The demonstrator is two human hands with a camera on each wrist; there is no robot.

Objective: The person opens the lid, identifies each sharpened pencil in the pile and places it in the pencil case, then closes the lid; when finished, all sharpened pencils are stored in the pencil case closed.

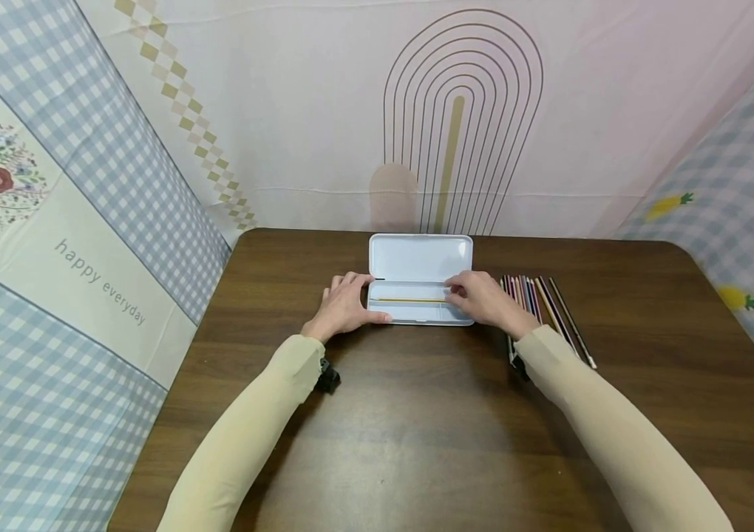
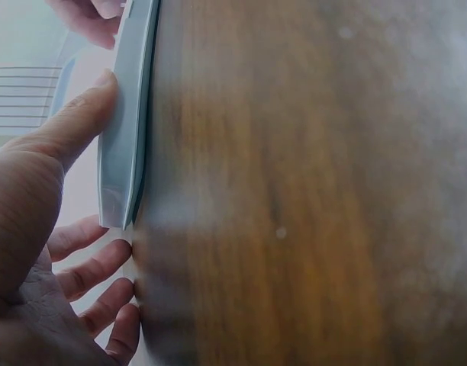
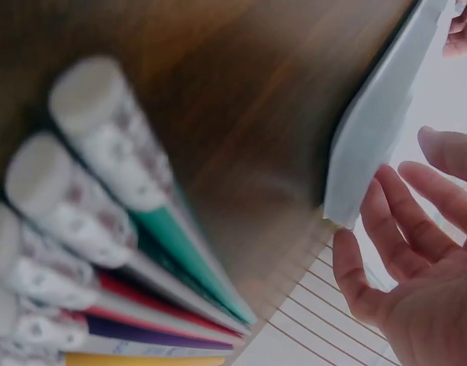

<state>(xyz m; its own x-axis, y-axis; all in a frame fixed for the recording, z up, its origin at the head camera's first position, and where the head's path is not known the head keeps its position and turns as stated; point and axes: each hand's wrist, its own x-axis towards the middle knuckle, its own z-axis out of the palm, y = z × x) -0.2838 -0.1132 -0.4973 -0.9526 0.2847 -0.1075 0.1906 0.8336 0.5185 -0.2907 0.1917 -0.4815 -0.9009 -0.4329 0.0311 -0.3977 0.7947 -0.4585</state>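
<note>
A pale, open case (image 1: 420, 257) with its lid back holds a yellow pencil (image 1: 410, 300) lying lengthwise. My left hand (image 1: 344, 304) touches its left end, thumb on the front rim and fingers spread toward the back corner. In the left wrist view the thumb of my left hand (image 2: 35, 191) rests on the case wall (image 2: 130, 130). My right hand (image 1: 480, 297) is over the right end of the case, fingertips by the pencil's end. The right wrist view shows the fingers of my right hand (image 3: 417, 252) loosely spread by the case (image 3: 375, 126); their hold on the pencil cannot be told.
Several colored pencils (image 1: 553, 307) lie side by side right of the case, partly under my right forearm. Their white-patterned ends (image 3: 104, 130) are close in the right wrist view. The brown table (image 1: 403, 428) ends at a patterned cloth (image 1: 310, 133) behind the case.
</note>
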